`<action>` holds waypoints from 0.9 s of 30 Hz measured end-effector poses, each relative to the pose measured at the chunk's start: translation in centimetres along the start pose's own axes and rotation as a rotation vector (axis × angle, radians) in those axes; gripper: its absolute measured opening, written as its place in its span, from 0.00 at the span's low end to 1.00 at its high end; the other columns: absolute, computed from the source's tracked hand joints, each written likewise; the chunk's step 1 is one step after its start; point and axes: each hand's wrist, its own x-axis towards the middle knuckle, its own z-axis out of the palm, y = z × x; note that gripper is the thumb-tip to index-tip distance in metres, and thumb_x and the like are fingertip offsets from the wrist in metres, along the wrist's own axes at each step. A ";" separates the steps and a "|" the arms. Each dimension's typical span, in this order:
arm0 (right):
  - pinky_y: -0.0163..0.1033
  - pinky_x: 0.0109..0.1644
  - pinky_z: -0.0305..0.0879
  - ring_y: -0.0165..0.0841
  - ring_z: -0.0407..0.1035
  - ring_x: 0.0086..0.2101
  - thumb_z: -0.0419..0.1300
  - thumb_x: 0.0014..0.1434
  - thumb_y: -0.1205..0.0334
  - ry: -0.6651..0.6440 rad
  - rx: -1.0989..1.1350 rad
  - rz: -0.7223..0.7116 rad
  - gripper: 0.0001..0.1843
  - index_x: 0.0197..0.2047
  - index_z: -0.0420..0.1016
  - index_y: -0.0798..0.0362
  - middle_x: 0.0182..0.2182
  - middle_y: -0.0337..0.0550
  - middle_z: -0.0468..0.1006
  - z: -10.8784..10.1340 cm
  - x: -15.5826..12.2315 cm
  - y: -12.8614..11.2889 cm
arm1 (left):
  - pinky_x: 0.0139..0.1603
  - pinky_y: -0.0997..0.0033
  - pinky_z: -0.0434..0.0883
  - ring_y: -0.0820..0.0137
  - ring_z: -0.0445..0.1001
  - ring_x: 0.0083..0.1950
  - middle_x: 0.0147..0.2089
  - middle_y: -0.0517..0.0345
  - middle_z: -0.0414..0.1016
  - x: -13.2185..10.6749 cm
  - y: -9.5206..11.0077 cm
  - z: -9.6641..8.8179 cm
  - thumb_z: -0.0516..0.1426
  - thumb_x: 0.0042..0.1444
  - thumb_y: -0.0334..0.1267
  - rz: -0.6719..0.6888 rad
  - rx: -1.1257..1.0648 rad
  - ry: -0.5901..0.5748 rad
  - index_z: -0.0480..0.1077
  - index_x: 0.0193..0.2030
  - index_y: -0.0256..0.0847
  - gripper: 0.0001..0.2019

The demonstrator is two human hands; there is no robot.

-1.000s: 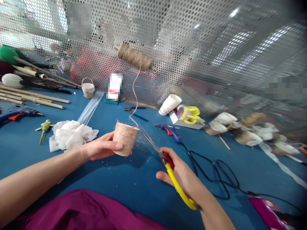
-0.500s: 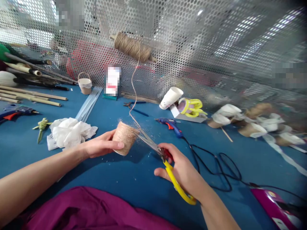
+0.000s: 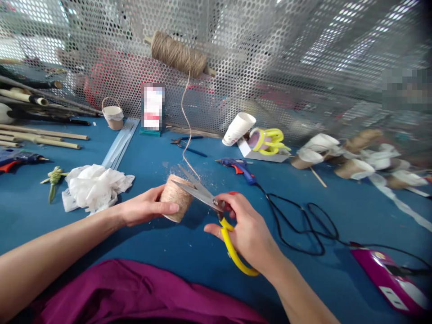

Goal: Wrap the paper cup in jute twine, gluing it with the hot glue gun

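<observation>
My left hand [image 3: 148, 207] is closed round a small cup wrapped in tan twine [image 3: 177, 198], tilted above the table. Loose fibres stick out round its rim. In my right hand [image 3: 246, 225] are scissors with yellow handles [image 3: 232, 252]; their blades are apart, one reaching across the upper side of the cup. Whether a blade touches the fibres I cannot tell. A strand of twine [image 3: 185, 117] hangs from the twine spool [image 3: 178, 54] on the mesh and runs down behind the blades.
Beyond the scissors lies a blue glue gun [image 3: 238, 168] with a looping black cord [image 3: 303, 220]. White lace [image 3: 97, 186] is heaped at left. Pliers [image 3: 189, 144], a white paper cup [image 3: 239, 129] and a small basket [image 3: 113, 117] stand or lie farther back. A purple power strip [image 3: 388, 281] is at right.
My right hand has moved left with the scissors, and their blades have spread apart over the cup's rim. The cup stays in my left hand. The view has shifted slightly.
</observation>
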 end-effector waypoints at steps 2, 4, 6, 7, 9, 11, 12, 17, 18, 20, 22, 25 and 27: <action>0.39 0.31 0.66 0.35 0.67 0.31 0.68 0.43 0.52 0.024 -0.003 -0.012 0.26 0.42 0.63 0.50 0.32 0.41 0.69 0.1 0.0 0.0 | 0.43 0.68 0.63 0.67 0.69 0.43 0.50 0.45 0.69 0.0 -0.1 0.0 0.64 0.42 0.41 -0.005 0.011 0.013 0.60 0.55 0.34 0.33; 0.39 0.31 0.66 0.35 0.68 0.31 0.68 0.44 0.52 0.042 0.000 -0.020 0.25 0.42 0.63 0.50 0.31 0.41 0.69 0.2 -0.1 0.0 | 0.43 0.68 0.63 0.67 0.69 0.43 0.50 0.45 0.69 0.0 -0.1 0.1 0.64 0.42 0.41 -0.016 0.016 0.023 0.60 0.55 0.34 0.33; 0.38 0.30 0.66 0.35 0.68 0.31 0.67 0.44 0.52 0.056 0.002 -0.022 0.24 0.41 0.64 0.50 0.30 0.40 0.69 0.3 -0.1 -0.1 | 0.43 0.69 0.63 0.68 0.69 0.42 0.50 0.46 0.69 -0.1 -0.1 0.1 0.64 0.41 0.42 -0.027 0.018 0.034 0.60 0.55 0.34 0.34; 0.38 0.30 0.66 0.35 0.68 0.31 0.67 0.45 0.52 0.062 0.002 -0.023 0.23 0.41 0.64 0.50 0.30 0.40 0.69 0.3 -0.1 -0.1 | 0.42 0.69 0.63 0.68 0.69 0.42 0.50 0.46 0.69 -0.1 -0.1 0.2 0.65 0.41 0.42 -0.032 0.019 0.039 0.60 0.55 0.34 0.34; 0.38 0.30 0.65 0.35 0.68 0.31 0.66 0.46 0.52 0.070 -0.001 -0.022 0.22 0.41 0.64 0.50 0.29 0.40 0.69 0.3 -0.2 -0.1 | 0.42 0.70 0.63 0.69 0.69 0.41 0.50 0.46 0.69 -0.1 -0.1 0.3 0.65 0.40 0.43 -0.040 0.014 0.047 0.60 0.54 0.34 0.34; 0.38 0.29 0.65 0.35 0.68 0.30 0.66 0.47 0.52 0.079 -0.007 -0.024 0.21 0.40 0.64 0.50 0.29 0.40 0.70 0.3 -0.2 -0.1 | 0.41 0.70 0.64 0.70 0.69 0.40 0.49 0.47 0.69 -0.1 0.0 0.3 0.65 0.40 0.43 -0.047 0.007 0.047 0.60 0.54 0.34 0.34; 0.38 0.29 0.65 0.34 0.68 0.30 0.66 0.47 0.53 0.084 -0.010 -0.028 0.20 0.40 0.64 0.50 0.29 0.41 0.70 0.2 -0.3 -0.1 | 0.41 0.70 0.64 0.70 0.69 0.40 0.49 0.47 0.69 -0.1 0.0 0.3 0.65 0.40 0.43 -0.050 0.004 0.046 0.60 0.54 0.34 0.34; 0.39 0.33 0.67 0.34 0.68 0.30 0.64 0.49 0.52 0.110 -0.008 -0.057 0.18 0.39 0.64 0.50 0.29 0.41 0.70 0.3 -0.3 0.1 | 0.42 0.69 0.64 0.69 0.69 0.41 0.49 0.46 0.69 -0.1 -0.1 0.3 0.64 0.41 0.42 -0.052 0.005 0.043 0.61 0.53 0.34 0.32; 0.39 0.34 0.67 0.34 0.68 0.30 0.63 0.50 0.52 0.114 -0.003 -0.060 0.18 0.39 0.64 0.50 0.29 0.41 0.70 0.3 -0.4 0.1 | 0.42 0.69 0.64 0.68 0.69 0.41 0.49 0.46 0.69 -0.1 -0.1 0.3 0.64 0.42 0.42 -0.049 0.005 0.042 0.61 0.53 0.34 0.32; 0.39 0.34 0.67 0.33 0.68 0.29 0.62 0.51 0.50 0.118 0.010 -0.060 0.17 0.39 0.65 0.50 0.29 0.41 0.70 0.4 -0.5 0.2 | 0.42 0.69 0.65 0.69 0.70 0.41 0.49 0.46 0.69 -0.1 -0.2 0.2 0.64 0.42 0.42 -0.047 0.008 0.041 0.61 0.53 0.34 0.31; 0.38 0.34 0.67 0.32 0.67 0.28 0.60 0.52 0.49 0.113 0.024 -0.044 0.16 0.39 0.65 0.50 0.28 0.41 0.69 0.5 -0.6 0.3 | 0.42 0.69 0.65 0.68 0.70 0.41 0.50 0.46 0.69 -0.1 -0.3 0.2 0.64 0.42 0.42 -0.045 0.017 0.040 0.60 0.53 0.34 0.32; 0.36 0.31 0.67 0.30 0.65 0.25 0.60 0.52 0.48 0.100 0.054 0.005 0.16 0.36 0.67 0.51 0.26 0.39 0.68 0.6 -0.7 0.1 | 0.44 0.67 0.64 0.66 0.70 0.43 0.50 0.44 0.69 -0.1 -0.3 0.2 0.64 0.42 0.43 -0.047 0.035 0.042 0.60 0.53 0.33 0.32; 0.35 0.30 0.67 0.30 0.65 0.23 0.60 0.51 0.46 0.088 0.080 0.072 0.17 0.36 0.68 0.51 0.25 0.39 0.69 0.6 -0.5 0.0 | 0.45 0.66 0.64 0.65 0.70 0.44 0.51 0.43 0.69 -0.1 -0.2 0.2 0.64 0.42 0.43 -0.042 0.034 0.043 0.60 0.54 0.33 0.33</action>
